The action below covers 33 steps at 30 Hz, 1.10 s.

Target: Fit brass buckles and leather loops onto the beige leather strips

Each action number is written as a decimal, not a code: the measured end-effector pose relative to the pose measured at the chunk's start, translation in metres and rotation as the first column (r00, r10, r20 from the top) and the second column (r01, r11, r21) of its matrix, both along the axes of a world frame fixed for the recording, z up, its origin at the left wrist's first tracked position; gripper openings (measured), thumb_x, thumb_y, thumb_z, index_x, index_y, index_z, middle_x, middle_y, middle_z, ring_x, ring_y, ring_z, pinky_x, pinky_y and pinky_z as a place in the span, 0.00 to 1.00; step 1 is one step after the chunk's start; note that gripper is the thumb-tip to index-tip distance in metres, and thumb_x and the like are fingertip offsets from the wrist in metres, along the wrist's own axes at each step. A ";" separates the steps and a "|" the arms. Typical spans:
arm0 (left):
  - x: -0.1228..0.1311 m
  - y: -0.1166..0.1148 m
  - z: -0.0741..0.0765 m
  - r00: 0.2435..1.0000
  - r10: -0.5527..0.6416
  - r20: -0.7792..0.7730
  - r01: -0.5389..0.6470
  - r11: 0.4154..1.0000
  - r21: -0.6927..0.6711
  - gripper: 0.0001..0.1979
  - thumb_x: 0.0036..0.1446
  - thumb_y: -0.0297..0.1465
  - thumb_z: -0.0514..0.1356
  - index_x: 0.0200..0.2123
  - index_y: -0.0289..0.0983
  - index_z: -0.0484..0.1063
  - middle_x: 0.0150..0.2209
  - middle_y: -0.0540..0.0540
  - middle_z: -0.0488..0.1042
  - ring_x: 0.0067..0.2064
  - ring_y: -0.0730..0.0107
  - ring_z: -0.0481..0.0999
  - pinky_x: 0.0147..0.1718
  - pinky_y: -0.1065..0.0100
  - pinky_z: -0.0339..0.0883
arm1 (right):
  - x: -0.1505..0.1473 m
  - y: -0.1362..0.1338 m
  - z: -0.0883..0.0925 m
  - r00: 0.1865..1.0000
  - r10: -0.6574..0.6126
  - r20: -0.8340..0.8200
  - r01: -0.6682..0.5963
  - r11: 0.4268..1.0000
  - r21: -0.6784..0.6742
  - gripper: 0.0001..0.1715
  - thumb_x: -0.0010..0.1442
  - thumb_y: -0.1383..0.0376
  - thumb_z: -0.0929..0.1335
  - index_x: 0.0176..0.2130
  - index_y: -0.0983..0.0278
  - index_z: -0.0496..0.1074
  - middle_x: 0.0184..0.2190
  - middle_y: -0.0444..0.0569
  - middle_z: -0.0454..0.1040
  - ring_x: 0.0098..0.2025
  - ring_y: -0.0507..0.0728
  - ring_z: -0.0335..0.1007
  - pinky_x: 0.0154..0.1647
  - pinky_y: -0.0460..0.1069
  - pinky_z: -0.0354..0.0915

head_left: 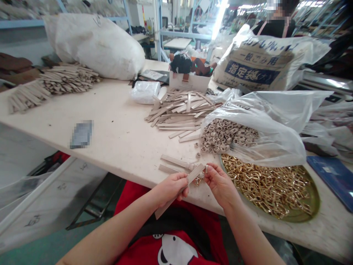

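The left forearm (116, 224) points toward 2 o'clock, the right forearm (248, 224) toward 11. The left hand (174, 187) grips — thumb on top, fingers curled beneath. The right hand (221, 184) pinches with thumb and fingertips — just beside the left, apart.

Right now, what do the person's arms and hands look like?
The arms are bare as far as the picture shows, with no sleeves in sight. The left hand and right hand wear no gloves, and I see no bracelet or watch. Below is a red top with a white cartoon picture.
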<state>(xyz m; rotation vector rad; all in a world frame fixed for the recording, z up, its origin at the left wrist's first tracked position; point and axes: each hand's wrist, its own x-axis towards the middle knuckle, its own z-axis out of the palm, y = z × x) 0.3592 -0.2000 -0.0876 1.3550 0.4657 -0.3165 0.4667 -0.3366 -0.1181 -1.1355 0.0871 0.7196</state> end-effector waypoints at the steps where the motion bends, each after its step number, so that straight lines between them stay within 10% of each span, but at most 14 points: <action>1: 0.000 0.000 -0.002 0.999 0.005 0.032 -0.007 0.998 0.062 0.15 0.54 0.38 0.48 0.36 0.33 0.66 0.19 0.54 0.62 0.17 0.80 0.57 0.18 0.76 0.50 | -0.001 0.000 0.002 1.000 0.013 -0.025 -0.012 1.000 0.017 0.16 0.43 0.63 0.73 0.35 0.62 0.72 0.26 0.41 0.73 0.24 0.45 0.65 0.26 0.40 0.65; 7: -0.001 0.005 -0.005 0.968 -0.021 0.250 -0.102 0.877 0.469 0.19 0.58 0.41 0.47 0.38 0.35 0.71 0.34 0.47 0.72 0.37 0.68 0.68 0.37 0.71 0.59 | -0.011 -0.002 0.012 0.986 0.045 -0.158 -0.029 0.994 0.103 0.17 0.41 0.65 0.75 0.35 0.62 0.74 0.28 0.42 0.76 0.26 0.46 0.69 0.29 0.40 0.68; 12: -0.006 0.007 0.002 0.976 -0.050 0.214 -0.081 0.824 0.561 0.15 0.57 0.38 0.49 0.39 0.36 0.70 0.33 0.49 0.72 0.35 0.69 0.69 0.34 0.72 0.59 | -0.016 -0.002 0.009 0.986 0.044 -0.161 -0.026 0.994 0.107 0.18 0.40 0.64 0.75 0.35 0.62 0.74 0.28 0.42 0.76 0.26 0.46 0.70 0.31 0.41 0.69; 20: -0.005 0.006 0.017 0.951 -0.290 0.109 0.149 0.737 0.659 0.17 0.58 0.37 0.45 0.35 0.35 0.71 0.27 0.49 0.71 0.28 0.72 0.67 0.27 0.73 0.55 | -0.024 -0.007 0.005 0.914 0.261 0.310 -0.185 0.950 -0.252 0.18 0.47 0.57 0.71 0.38 0.62 0.73 0.29 0.44 0.75 0.29 0.51 0.68 0.35 0.48 0.65; 27: -0.003 0.004 0.013 0.909 -0.415 0.036 0.215 0.542 0.812 0.14 0.56 0.34 0.47 0.27 0.35 0.69 0.25 0.47 0.70 0.28 0.70 0.67 0.27 0.72 0.54 | -0.036 -0.011 0.002 0.721 0.450 0.527 -0.240 0.876 -0.419 0.14 0.53 0.58 0.66 0.39 0.61 0.72 0.34 0.48 0.74 0.36 0.56 0.68 0.40 0.52 0.64; 33: -0.013 0.004 0.015 0.918 -0.396 0.022 0.353 0.841 0.409 0.16 0.58 0.35 0.44 0.46 0.35 0.63 0.25 0.51 0.68 0.23 0.74 0.67 0.24 0.73 0.59 | -0.026 -0.012 0.005 0.813 0.357 0.461 -0.190 0.910 -0.370 0.15 0.50 0.60 0.68 0.39 0.62 0.70 0.27 0.44 0.70 0.29 0.52 0.65 0.32 0.48 0.62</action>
